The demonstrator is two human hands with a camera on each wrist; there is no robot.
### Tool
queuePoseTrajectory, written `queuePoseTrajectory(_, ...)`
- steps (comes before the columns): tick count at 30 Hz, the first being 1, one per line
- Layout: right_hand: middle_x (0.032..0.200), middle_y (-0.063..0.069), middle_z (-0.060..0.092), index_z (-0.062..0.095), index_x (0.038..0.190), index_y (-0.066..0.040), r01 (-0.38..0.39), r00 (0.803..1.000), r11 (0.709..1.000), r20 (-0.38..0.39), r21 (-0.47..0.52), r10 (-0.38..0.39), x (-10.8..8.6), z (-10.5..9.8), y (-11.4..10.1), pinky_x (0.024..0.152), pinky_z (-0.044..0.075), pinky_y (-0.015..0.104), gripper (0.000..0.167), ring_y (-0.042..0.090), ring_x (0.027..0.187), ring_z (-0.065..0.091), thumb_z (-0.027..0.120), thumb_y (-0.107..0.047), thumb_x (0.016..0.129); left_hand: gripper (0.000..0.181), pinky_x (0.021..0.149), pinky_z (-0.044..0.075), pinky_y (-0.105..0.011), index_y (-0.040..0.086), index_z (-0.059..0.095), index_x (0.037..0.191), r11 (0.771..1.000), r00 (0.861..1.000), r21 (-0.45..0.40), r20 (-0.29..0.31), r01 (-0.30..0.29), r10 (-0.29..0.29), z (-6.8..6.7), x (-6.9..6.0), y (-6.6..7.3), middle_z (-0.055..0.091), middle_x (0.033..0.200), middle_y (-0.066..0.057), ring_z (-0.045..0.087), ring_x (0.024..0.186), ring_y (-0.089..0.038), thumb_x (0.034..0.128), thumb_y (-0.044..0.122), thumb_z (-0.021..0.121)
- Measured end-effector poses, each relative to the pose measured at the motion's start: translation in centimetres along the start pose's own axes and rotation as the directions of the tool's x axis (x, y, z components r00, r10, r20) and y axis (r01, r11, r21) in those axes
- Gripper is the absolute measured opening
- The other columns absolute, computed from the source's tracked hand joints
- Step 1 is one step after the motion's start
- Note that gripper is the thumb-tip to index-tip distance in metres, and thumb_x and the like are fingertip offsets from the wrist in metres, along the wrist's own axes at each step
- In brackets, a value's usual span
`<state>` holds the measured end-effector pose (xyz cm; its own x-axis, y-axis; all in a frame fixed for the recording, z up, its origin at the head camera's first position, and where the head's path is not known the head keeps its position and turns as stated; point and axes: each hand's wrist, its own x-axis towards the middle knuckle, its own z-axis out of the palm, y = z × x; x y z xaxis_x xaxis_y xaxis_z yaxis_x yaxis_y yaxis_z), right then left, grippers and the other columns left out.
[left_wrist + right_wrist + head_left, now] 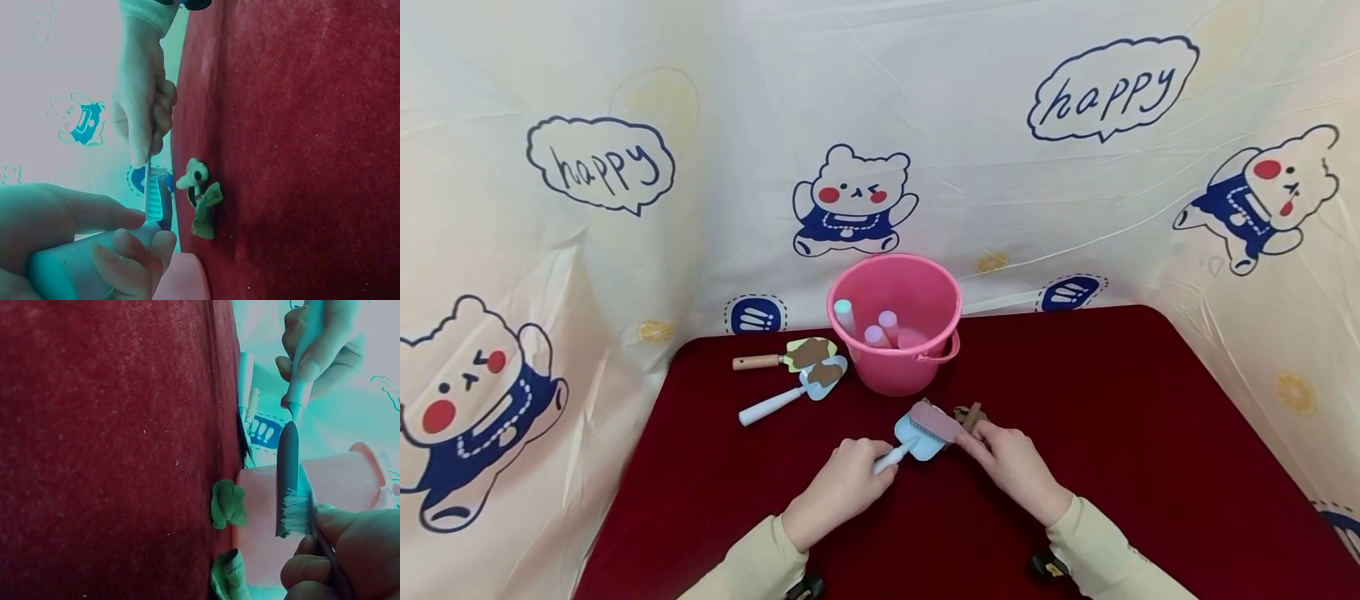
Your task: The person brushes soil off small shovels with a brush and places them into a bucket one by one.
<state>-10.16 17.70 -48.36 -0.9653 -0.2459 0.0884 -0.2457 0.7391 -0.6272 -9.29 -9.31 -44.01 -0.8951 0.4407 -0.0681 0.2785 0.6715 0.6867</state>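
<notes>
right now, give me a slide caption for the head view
Left hand holds a shovel, right hand a brush over it, in front of the bucket.

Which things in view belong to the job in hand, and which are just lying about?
In the job, apparently:
- light-blue trowel, in the left hand
- pink brush, in the right hand, bristles toward the trowel
- brown clumps nearby, probably

Lying about, untouched:
- wooden-handled green trowel
- second light-blue trowel (both brown-smeared, perhaps waiting)
- pink bucket
</notes>
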Motion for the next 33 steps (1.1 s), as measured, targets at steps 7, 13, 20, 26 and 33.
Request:
queuePoseTrajectory(7,0.058,-0.012,0.036,0.054,0.075,-0.021,-0.018,1.0,1.0,-0.001,-0.007,0.018,0.0,0.0,-0.1,0.05,0.032,0.02,0.032,0.001,0.05,0.033,0.066,-0.032,0.104,0.007,0.045,0.043,-0.023,0.003,0.074,0.094,1.0,1.0,-0.022,0.005,0.004,-0.004,-0.1,0.0,-0.1,0.053,0.059,0.005,0.046,0.046,-0.006,0.0963,0.004,0.068)
queuePoseTrajectory(13,0.058,-0.012,0.036,0.054,0.075,-0.021,0.0,1.0,1.0,-0.026,-0.003,0.0,-0.1,0.1,-0.4,0.049,0.031,0.02,0.033,0.0,0.049,0.032,0.066,-0.032,0.104,0.008,0.045,0.042,-0.023,0.003,0.074,0.093,1.0,1.0,-0.018,-0.006,0.0,0.0,-0.2,0.2,-0.2,0.052,0.059,0.006,0.045,0.046,-0.005,0.0962,0.003,0.067)
queuePoseTrajectory(20,0.058,-0.015,0.035,0.051,0.074,-0.022,0.09,0.996,0.996,0.019,0.02,-0.091,0.0,0.6,-1.2,0.048,0.032,0.019,0.035,-0.002,0.049,0.032,0.064,-0.034,0.105,0.008,0.046,0.043,-0.023,0.004,0.072,0.091,1.0,1.0,-0.02,-0.01,0.002,-0.002,-0.3,0.5,0.1,0.051,0.06,0.005,0.047,0.047,-0.006,0.0967,0.004,0.066)
queuePoseTrajectory(26,0.057,-0.013,0.033,0.049,0.073,-0.02,0.045,0.999,0.999,-0.011,-0.02,-0.045,-0.1,0.7,-0.7,0.047,0.03,0.02,0.036,-0.001,0.048,0.029,0.066,-0.03,0.104,0.008,0.046,0.042,-0.023,0.002,0.075,0.094,1.0,1.0,-0.021,-0.009,0.007,-0.007,-0.2,0.0,-0.1,0.052,0.059,0.005,0.046,0.047,-0.006,0.0962,0.003,0.067)
queuePoseTrajectory(33,0.058,-0.013,0.036,0.054,0.074,-0.02,0.015,1.0,1.0,-0.021,0.004,-0.015,-0.2,0.3,-0.4,0.048,0.032,0.02,0.033,0.0,0.049,0.032,0.067,-0.031,0.103,0.007,0.046,0.042,-0.023,0.002,0.075,0.096,0.999,1.0,-0.036,-0.007,0.0,0.0,0.0,-0.2,-0.5,0.052,0.059,0.006,0.045,0.047,-0.006,0.0963,0.003,0.067)
